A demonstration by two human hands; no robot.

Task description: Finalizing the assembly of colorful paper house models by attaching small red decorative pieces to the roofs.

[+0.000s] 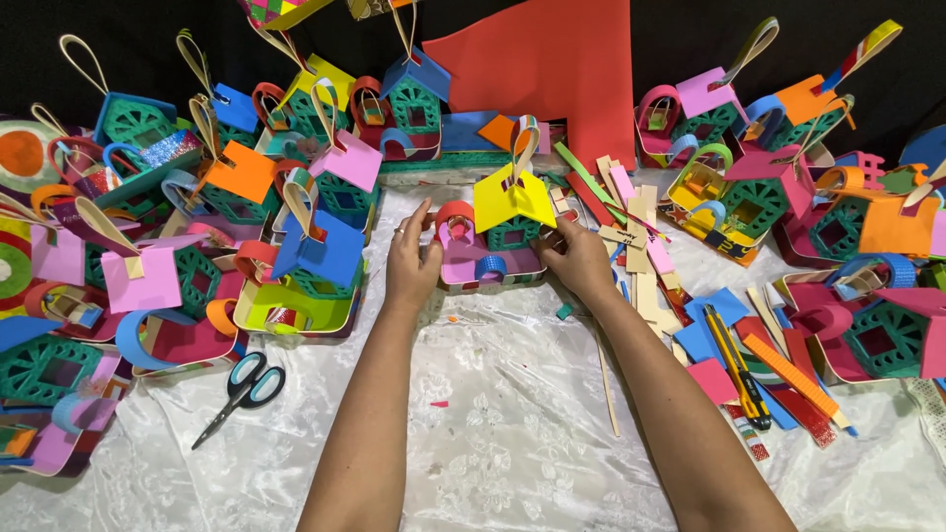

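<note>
White patterned cloth (pixel 493 433) covers your table, with a black backdrop behind it. Both your hands are on one small craft house (pixel 490 246) at the centre of the cloth, near 12 o'clock from your wrists. Your left hand (pixel 412 264) grips its left side, fingers curled around the edge of the pink tray base. Your right hand (pixel 576 258) pinches its right side, just under the yellow roof (pixel 512 200).

That tray holds a green lattice house, a red arch at its left and a blue curl at its front; a striped loop handle rises through the roof.

At 9 o'clock a crowd of finished houses (pixel 296 246) sits packed together, with pink, orange and blue roofs, each in its own coloured tray. They touch one another and stand just beside your left hand. At 7 o'clock, blue-handled scissors (pixel 241 392) lie open on the cloth, apart from the houses.

At 3 o'clock another cluster of houses (pixel 778 197) fills the far right. Between it and your right hand lies a heap of loose foam strips (pixel 636 246) in cream, pink and green. At 4 o'clock a yellow utility knife (pixel 734 363) rests on blue and red offcuts. A large red foam sheet (pixel 552 69) stands at 12 o'clock, behind the house you hold.
</note>
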